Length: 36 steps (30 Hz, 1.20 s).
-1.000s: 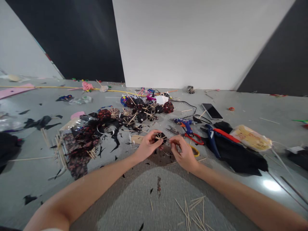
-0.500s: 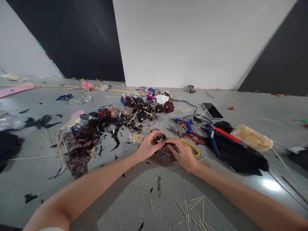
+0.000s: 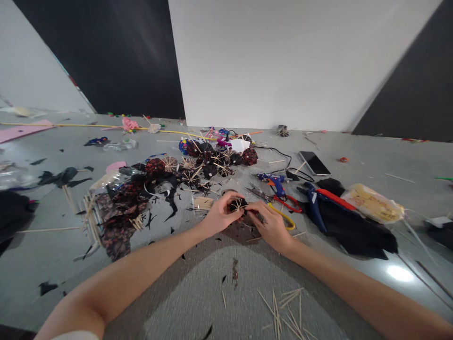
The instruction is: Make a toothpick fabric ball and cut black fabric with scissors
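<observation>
A small black ball (image 3: 238, 204), with thin pale sticks fanned out like a star on its face, is gripped by my left hand (image 3: 222, 216) between thumb and fingers. My right hand (image 3: 271, 223) is closed, its fingertips pinched against the ball's right edge; whatever lies between them is hidden. Under my hands is a round, clear-looking rim, partly covered. Just right of my right hand lie a yellow handle loop (image 3: 287, 222) and red-handled scissors (image 3: 290, 204). A bundle of short wooden sticks (image 3: 203, 203) lies left of my left hand.
Similar stick-covered balls (image 3: 208, 163) cluster behind my hands. A blue glue gun (image 3: 276, 183), a phone (image 3: 314, 163) and a blue-red tool (image 3: 314, 208) on black cloth (image 3: 361, 233) lie right. Patterned dark fabric (image 3: 118, 222) is left; loose sticks (image 3: 288, 314) lie in front.
The whole view has shifted very slightly. Both hands stay around the black ball, whose star of sticks now faces the camera a little more.
</observation>
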Each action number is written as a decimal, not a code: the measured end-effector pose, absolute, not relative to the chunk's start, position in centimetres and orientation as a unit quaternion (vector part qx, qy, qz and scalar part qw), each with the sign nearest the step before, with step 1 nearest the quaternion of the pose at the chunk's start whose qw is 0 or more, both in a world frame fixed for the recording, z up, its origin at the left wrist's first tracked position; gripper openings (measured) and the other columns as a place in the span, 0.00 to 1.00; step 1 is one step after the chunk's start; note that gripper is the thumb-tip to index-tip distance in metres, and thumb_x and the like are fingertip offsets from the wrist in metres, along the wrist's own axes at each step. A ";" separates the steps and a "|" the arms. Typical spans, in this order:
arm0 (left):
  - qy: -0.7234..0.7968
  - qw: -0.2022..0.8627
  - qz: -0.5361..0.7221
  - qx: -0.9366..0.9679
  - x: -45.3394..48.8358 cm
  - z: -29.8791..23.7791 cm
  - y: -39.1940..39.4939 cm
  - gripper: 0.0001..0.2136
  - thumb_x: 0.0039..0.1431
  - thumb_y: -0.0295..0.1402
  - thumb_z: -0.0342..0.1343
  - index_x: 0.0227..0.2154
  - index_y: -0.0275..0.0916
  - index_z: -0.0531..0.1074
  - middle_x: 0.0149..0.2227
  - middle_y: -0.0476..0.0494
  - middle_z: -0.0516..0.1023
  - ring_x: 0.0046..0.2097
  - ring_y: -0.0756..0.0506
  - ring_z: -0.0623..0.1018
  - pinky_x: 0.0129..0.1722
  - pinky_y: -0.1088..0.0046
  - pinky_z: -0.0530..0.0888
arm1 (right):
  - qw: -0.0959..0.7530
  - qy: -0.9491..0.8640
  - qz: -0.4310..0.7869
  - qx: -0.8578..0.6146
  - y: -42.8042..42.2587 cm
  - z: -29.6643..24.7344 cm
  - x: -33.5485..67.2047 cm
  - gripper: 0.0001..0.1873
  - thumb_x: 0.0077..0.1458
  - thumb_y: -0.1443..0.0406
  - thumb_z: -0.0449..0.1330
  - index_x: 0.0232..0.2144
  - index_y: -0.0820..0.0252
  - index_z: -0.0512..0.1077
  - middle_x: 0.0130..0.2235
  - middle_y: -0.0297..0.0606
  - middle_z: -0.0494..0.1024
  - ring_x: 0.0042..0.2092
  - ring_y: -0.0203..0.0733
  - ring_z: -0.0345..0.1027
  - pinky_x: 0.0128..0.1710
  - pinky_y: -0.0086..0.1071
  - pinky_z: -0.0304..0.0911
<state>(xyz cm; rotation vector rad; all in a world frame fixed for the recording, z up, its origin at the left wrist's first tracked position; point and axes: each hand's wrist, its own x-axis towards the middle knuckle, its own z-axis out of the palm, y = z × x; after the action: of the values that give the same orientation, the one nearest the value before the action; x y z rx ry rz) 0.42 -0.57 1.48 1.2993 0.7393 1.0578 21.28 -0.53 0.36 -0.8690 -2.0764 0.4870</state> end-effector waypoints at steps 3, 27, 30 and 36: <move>0.315 0.607 0.459 0.567 0.3 1.4 -0.7 0.23 0.60 0.46 0.67 0.52 0.40 0.69 0.43 0.43 0.75 0.33 0.48 0.80 0.37 0.70 0.78 | 0.412 -0.822 0.192 -0.344 -0.5 0.3 21.3 0.09 0.69 0.67 0.55 0.46 0.52 0.73 0.40 0.39 0.78 0.42 0.43 0.74 0.43 0.36 0.72; 0.360 0.565 0.576 0.468 0.5 1.3 -0.3 0.18 0.66 0.51 0.57 0.39 0.39 0.76 0.41 0.42 0.80 0.32 0.47 0.77 0.29 0.72 0.77 | 0.449 -0.805 0.170 -0.347 -0.8 0.9 21.3 0.08 0.68 0.70 0.56 0.43 0.53 0.72 0.40 0.38 0.77 0.42 0.42 0.73 0.44 0.36 0.70; 0.351 0.553 0.639 0.403 0.3 0.8 0.3 0.16 0.66 0.49 0.57 0.37 0.39 0.72 0.38 0.43 0.81 0.29 0.48 0.77 0.27 0.72 0.75 | 0.453 -0.802 0.170 -0.349 -0.8 0.9 21.2 0.08 0.68 0.70 0.56 0.43 0.52 0.72 0.40 0.37 0.77 0.42 0.42 0.73 0.44 0.36 0.70; 0.372 0.515 0.732 0.245 -0.3 -0.2 1.8 0.16 0.63 0.48 0.59 0.39 0.43 0.62 0.28 0.52 0.77 0.22 0.49 0.74 0.22 0.74 0.71 | 0.482 -0.777 0.166 -0.368 -0.9 1.0 21.3 0.07 0.67 0.70 0.57 0.42 0.54 0.72 0.38 0.37 0.76 0.38 0.40 0.72 0.40 0.34 0.69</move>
<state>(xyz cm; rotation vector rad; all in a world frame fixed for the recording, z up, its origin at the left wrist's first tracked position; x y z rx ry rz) -0.32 1.85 -0.18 0.5878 0.8946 1.7597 21.35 -0.95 0.95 -0.8975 -1.8951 0.4043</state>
